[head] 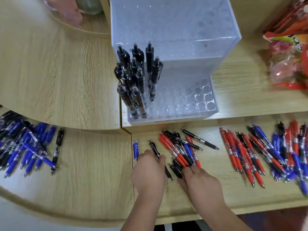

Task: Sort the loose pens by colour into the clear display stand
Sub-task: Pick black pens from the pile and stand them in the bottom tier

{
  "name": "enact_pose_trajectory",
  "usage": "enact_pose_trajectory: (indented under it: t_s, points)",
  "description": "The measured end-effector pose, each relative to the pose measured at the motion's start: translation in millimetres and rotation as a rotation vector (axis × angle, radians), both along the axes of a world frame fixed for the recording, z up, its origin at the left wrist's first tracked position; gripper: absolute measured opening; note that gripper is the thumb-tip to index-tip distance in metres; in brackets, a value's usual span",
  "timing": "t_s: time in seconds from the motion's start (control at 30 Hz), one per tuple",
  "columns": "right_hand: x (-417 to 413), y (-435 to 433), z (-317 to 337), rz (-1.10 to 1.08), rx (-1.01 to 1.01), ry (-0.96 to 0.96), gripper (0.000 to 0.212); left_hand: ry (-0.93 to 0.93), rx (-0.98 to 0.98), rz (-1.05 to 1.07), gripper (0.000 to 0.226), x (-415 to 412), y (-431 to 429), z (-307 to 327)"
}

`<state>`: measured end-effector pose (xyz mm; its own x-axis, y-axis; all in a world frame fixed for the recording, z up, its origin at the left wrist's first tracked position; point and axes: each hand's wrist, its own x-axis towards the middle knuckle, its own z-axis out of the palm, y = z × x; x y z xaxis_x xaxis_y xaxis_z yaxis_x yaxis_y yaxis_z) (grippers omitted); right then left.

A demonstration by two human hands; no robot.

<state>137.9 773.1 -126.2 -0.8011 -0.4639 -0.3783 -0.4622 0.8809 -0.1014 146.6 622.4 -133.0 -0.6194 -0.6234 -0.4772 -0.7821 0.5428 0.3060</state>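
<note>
1. Black is the only colour in the clear display stand point(183, 114) right now. About ten black pens point(133, 77) stand upright in the holes at its left end, bunched close, some leaning a bit. All the other holes in the low front tier are bare, and so is the taller tier behind it.
2. That stand sits on the upper wooden level point(66, 72), right at its front edge. The loose pens are all down on the table point(91, 164) in front of it.
3. Left hand point(150, 172): its grip is curled over a lone black pen point(155, 150) lying flat, with both ends of the pen poking out. One blue pen point(135, 149) lies just left of those fingers.
4. Right hand point(200, 180): the fingertips are dug into the middle heap point(180, 150) of red, black and blue pens, resting on a couple of black ones. Can't tell if that grip has actually closed on anything, since the hand covers it.
5. Left heap point(25, 147) is mostly blue with some black. Right heap point(266, 155) is red, blue and black, all crossed over each other.
6. Red and orange snack packets point(286, 55) sit off to the stand's right, and blurry pink and green tubs point(71, 9) are at the top left.
7. Count: one stand, three heaps, two hands. The heaps are too tangled and blurred to count pen by pen.
</note>
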Motion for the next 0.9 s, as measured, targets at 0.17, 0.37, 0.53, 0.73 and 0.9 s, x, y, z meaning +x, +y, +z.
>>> enact_pose_trajectory:
  t_s: [0.17,0.37,0.53,0.73,0.9]
  points:
    - [3,-8,-9,0.002,0.111,-0.071,0.042,-0.087,0.077,0.062,0.019,-4,-3,-3]
    - [-22,-10,44,-0.263,-0.174,-0.176,0.021,0.170,0.256,0.135,0.004,6,-23,34]
    - [-65,-13,136,-0.382,-0.799,-0.233,0.019,0.702,0.156,0.217,0.011,11,-42,101]
    - [-107,-53,192,-0.349,-1.188,-0.100,0.014,1.119,0.008,0.243,0.006,-16,-40,162]
    - [-125,-79,182,-0.265,-1.182,-0.055,0.008,1.160,-0.083,0.102,0.022,-37,-36,162]
